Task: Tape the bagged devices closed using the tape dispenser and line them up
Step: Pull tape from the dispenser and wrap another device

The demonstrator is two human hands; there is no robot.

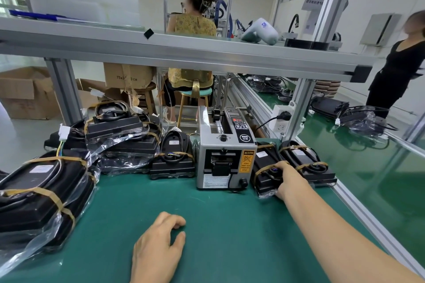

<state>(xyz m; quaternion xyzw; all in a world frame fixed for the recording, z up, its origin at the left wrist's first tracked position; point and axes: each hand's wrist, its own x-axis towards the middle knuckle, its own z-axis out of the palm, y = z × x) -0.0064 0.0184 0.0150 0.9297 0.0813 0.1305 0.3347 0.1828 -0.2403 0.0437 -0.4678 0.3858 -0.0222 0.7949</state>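
Nearest the camera, at bottom centre, the left hand is rested on the green mat, fingers loosely curled around nothing, probably for support. At centre right, a taped bagged device is gripped by the right hand, seemingly being set in line beside another taped device, just right of the tape dispenser. Untaped bagged devices are piled at left.

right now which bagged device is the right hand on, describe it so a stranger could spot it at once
Find the grey tape dispenser standing at the middle of the green mat. Two taped, bagged black devices lie just to its right. The one you want is the nearer bagged device, directly beside the dispenser, with the right hand resting on its front end; its neighbour, the farther bagged device, lies untouched.
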